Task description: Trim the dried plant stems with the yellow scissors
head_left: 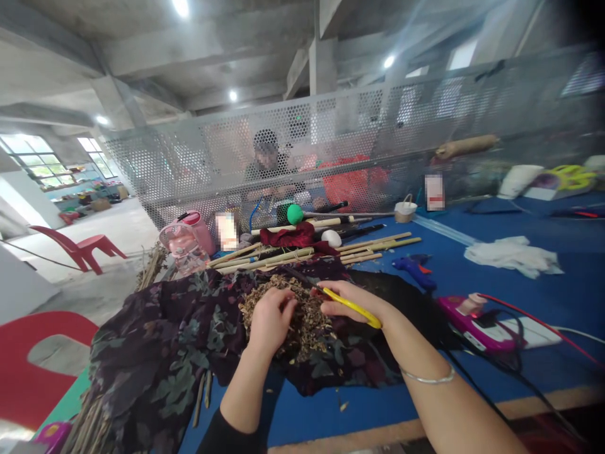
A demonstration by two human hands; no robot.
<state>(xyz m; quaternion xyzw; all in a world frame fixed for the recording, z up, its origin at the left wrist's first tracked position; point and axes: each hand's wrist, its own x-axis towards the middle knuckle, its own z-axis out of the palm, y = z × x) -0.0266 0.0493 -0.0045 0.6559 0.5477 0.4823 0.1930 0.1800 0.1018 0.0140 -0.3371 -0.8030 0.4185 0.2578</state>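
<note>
A heap of brown, dried plant bits (307, 331) lies on a dark cloth with a leaf pattern (155, 340). My left hand (271, 318) rests on the heap's left side, thumb and fingers curled together. What they pinch, if anything, is hidden. Over the heap's right edge, my right hand (347, 296) holds scissors with a yellow handle (354, 308). The dark blades point up and left, beyond the heap's far right side; whether they are parted I cannot tell.
Behind the cloth lie several bamboo sticks (269, 257), a dark red cloth (288, 236) and a green ball (295, 214). To the right are a blue glue gun (416, 271), a magenta power strip (482, 328) with cables and a white cloth (513, 255). A perforated metal screen (198, 157) separates another person.
</note>
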